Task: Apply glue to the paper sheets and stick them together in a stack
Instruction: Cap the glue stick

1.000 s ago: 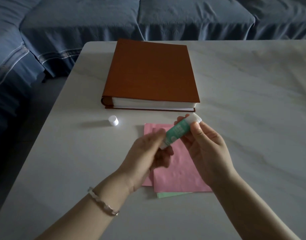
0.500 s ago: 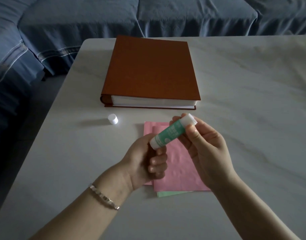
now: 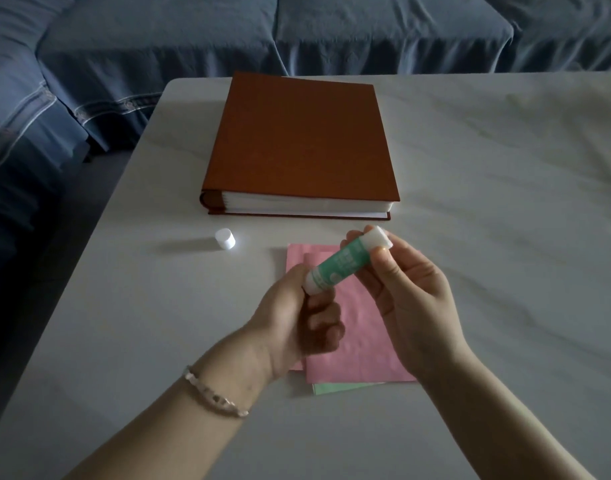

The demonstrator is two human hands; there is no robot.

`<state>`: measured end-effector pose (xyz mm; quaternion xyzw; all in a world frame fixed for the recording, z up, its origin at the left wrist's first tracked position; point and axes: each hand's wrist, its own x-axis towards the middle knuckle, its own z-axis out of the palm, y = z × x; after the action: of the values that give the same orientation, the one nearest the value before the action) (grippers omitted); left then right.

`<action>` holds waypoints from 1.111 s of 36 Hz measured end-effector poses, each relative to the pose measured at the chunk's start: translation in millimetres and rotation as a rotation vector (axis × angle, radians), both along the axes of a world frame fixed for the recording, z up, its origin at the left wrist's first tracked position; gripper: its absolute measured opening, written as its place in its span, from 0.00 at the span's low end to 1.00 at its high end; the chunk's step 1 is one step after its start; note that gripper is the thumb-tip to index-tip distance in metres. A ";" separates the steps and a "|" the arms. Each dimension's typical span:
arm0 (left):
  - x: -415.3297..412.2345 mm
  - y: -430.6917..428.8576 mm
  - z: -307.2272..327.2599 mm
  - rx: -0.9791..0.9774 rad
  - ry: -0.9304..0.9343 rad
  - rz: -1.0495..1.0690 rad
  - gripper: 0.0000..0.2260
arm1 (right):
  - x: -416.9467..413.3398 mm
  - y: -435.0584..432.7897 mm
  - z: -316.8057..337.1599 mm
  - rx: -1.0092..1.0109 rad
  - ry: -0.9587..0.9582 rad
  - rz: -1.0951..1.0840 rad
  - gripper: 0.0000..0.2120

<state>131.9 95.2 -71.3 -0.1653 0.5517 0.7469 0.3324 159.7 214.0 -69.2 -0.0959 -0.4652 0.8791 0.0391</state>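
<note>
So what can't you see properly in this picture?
1. Head view: the writing on the glue stick is too small and blurry.
2. Head view: whether the left hand grips the stick's lower end; its curled fingers hide the contact.
3. Head view: how many sheets are stacked; the right hand and left hand cover the pink sheets, and the green sheet shows only an edge.
4. Head view: the sofa is cut off by the frame's top.

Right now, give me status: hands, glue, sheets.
Left hand grips glue stick at lower end, right hand pinches upper end. Cap off, on table. Sheets flat below hands. Book behind, nothing blocking.
</note>
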 end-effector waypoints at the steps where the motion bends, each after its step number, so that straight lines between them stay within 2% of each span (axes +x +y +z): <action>1: -1.9 -0.5 1.6 -0.020 -0.034 -0.019 0.28 | 0.1 -0.1 -1.2 -0.011 -0.011 -0.012 0.14; 2: -1.8 -0.8 1.1 -0.120 0.054 -0.032 0.28 | 0.1 -0.2 -1.6 -0.035 -0.027 -0.026 0.15; 6: 9.1 -5.0 -17.9 -0.705 0.915 -0.018 0.23 | 1.1 -4.0 -0.6 -0.112 -0.085 -0.062 0.15; 8: 10.9 -9.6 -30.2 -0.837 1.116 0.004 0.16 | 2.0 -7.3 0.0 -0.129 -0.087 -0.042 0.15; 9: 11.4 -10.5 -33.7 -0.846 1.124 0.035 0.13 | 2.7 -8.5 -0.9 -0.124 -0.088 -0.031 0.15; 11: 11.5 -7.1 -29.1 -0.691 0.991 0.102 0.15 | 4.0 -9.8 -3.2 -0.090 -0.071 -0.010 0.17; 12: 9.7 -4.5 -24.7 -0.559 0.812 0.121 0.19 | 4.6 -9.5 -4.2 -0.064 -0.049 -0.003 0.18; 13: 7.1 -3.7 -19.5 -0.406 0.557 0.107 0.23 | 4.9 -9.0 -5.6 -0.031 -0.025 -0.004 0.21; 15: -0.6 -6.5 -10.2 -0.114 0.043 -0.033 0.23 | 5.7 -7.1 -7.6 0.033 0.005 -0.011 0.24; 16: -3.5 -9.6 -7.4 -0.045 -0.093 -0.091 0.22 | 6.0 -6.5 -8.5 0.064 0.013 -0.008 0.24; 17: -5.3 -11.2 -3.6 -0.026 -0.154 -0.129 0.24 | 6.5 -6.4 -9.4 0.083 0.016 -0.006 0.24; 18: -6.2 -12.1 -1.5 -0.066 -0.133 -0.142 0.26 | 6.9 -6.7 -9.8 0.078 0.014 -0.008 0.24; 19: -5.7 -12.0 -1.9 -0.181 0.001 -0.134 0.28 | 7.3 -6.4 -10.4 0.055 0.010 -0.016 0.24; 21: 0.4 -9.1 -4.1 -0.511 0.490 -0.057 0.27 | 6.6 -6.7 -11.2 0.013 -0.004 -0.044 0.24; 23: 6.5 -10.6 -12.8 -0.749 0.966 0.006 0.19 | 5.8 -7.6 -9.3 -0.032 -0.035 -0.068 0.21; 25: 8.7 -15.3 -27.5 -0.828 1.222 0.028 0.13 | 5.6 -9.5 -7.0 -0.057 -0.071 -0.070 0.19; 27: 8.8 -16.7 -34.9 -0.776 1.238 0.111 0.13 | 7.2 -12.2 -6.0 -0.065 -0.085 -0.063 0.18; 30: 6.5 -16.1 -38.1 -0.567 1.219 0.234 0.13 | 9.8 -15.5 -7.1 -0.068 -0.070 -0.046 0.20; 32: 7.5 -14.6 -39.0 -0.494 1.254 0.256 0.12 | 10.8 -17.6 -5.8 -0.075 -0.065 -0.040 0.21; 36: 10.5 -11.5 -42.9 -0.417 1.288 0.280 0.10 | 12.9 -22.8 -2.2 -0.103 -0.062 -0.040 0.17; 38: 8.1 -11.1 -37.4 -0.356 1.153 0.336 0.10 | 13.3 -25.7 -2.3 -0.068 -0.048 -0.050 0.20; 40: 4.3 -7.1 -26.3 -0.227 0.873 0.343 0.17 | 13.4 -25.9 -2.5 -0.008 -0.040 -0.080 0.20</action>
<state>136.1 88.1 -97.6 0.0399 0.6825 0.7256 -0.0786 173.1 188.0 -71.7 -0.1322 -0.4580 0.8767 0.0644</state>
